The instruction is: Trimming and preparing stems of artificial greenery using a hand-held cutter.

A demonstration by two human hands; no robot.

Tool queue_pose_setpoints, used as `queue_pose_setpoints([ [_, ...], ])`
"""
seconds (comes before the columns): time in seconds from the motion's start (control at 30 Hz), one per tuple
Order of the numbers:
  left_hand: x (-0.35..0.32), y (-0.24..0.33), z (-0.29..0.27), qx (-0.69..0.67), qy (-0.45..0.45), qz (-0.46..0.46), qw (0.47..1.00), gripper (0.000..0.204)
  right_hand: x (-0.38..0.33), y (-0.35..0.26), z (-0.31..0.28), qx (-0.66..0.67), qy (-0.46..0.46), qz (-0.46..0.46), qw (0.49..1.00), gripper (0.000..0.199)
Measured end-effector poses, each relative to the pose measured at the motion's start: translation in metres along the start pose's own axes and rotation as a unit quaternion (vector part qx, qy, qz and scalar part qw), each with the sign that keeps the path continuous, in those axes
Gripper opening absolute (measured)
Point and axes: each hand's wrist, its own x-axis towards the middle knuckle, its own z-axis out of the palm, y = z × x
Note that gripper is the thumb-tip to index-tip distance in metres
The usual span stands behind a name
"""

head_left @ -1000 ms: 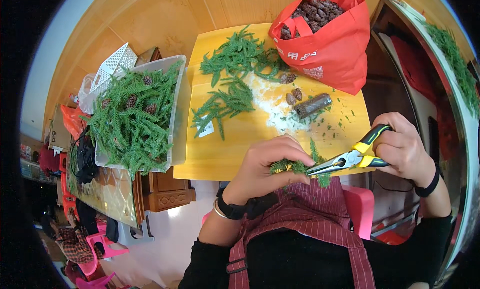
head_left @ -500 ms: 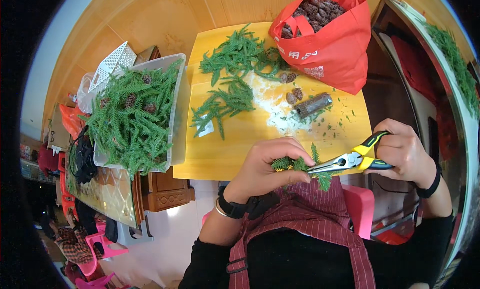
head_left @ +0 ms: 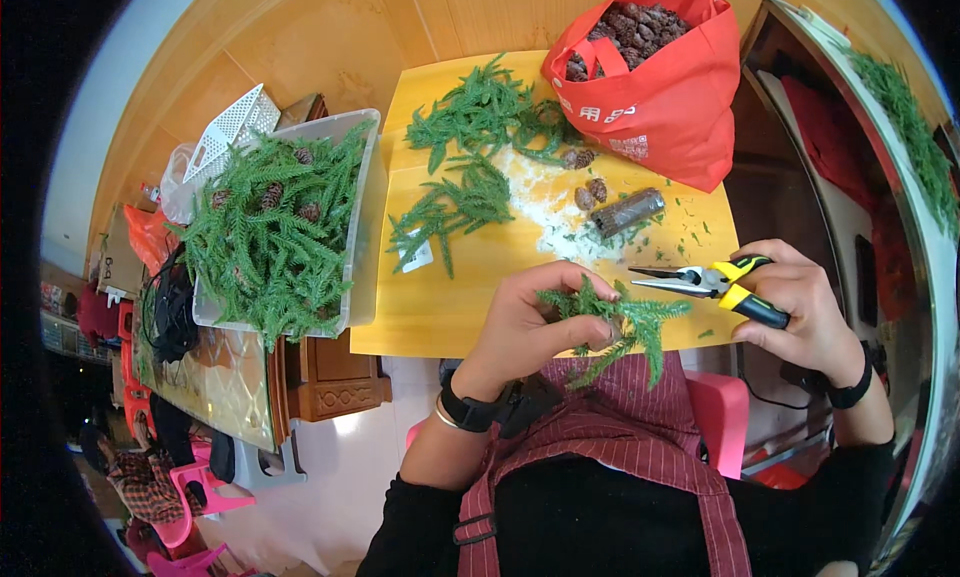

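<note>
Well, pliers (head_left: 712, 280) gape near table edge (head_left: 722, 227)

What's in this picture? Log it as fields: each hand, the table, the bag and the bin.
Left hand: pinching a green, needle-leaved sprig
Right hand: gripping metal pliers with yellow-and-black handles, jaws parted
Table: yellow rectangular tabletop, bearing loose green sprigs and a dark cylindrical object
Bag: red bag at the far right, filled with brown pine cones
Bin: translucent rectangular plastic bin left of the tabletop, heaped with green foliage
</note>
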Motion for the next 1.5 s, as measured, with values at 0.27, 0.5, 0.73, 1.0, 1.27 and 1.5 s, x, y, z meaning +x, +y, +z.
queue_pose_setpoints([
  [0.27, -0.009, -0.01, -0.001, -0.07, 0.061, -0.011, 0.996, 0.016, -0.023, -0.007, 0.016, 0.016, 0.107, 0.068, 0.992, 0.048],
  [0.5, -0.024, -0.004, -0.003, -0.084, 0.055, 0.004, 0.995, 0.017, -0.054, -0.032, 0.025, 0.043, 0.184, 0.155, 0.97, 0.042],
  [0.73, -0.036, -0.002, -0.001, -0.208, 0.146, 0.018, 0.967, 0.019, -0.047, -0.05, 0.037, 0.079, 0.216, 0.148, 0.962, 0.03],
  [1.0, -0.035, -0.011, -0.011, -0.281, 0.173, -0.033, 0.943, 0.028, -0.004, -0.038, 0.063, 0.155, 0.178, 0.139, 0.962, 0.026],
  [1.27, -0.025, -0.003, 0.0, -0.214, 0.15, -0.009, 0.965, 0.031, 0.048, -0.041, 0.09, 0.324, 0.16, 0.155, 0.92, 0.032],
  [1.5, -0.014, -0.002, -0.007, -0.01, 0.217, 0.027, 0.976, 0.039, 0.071, -0.042, 0.1, 0.292, 0.156, 0.168, 0.928, 0.022],
])
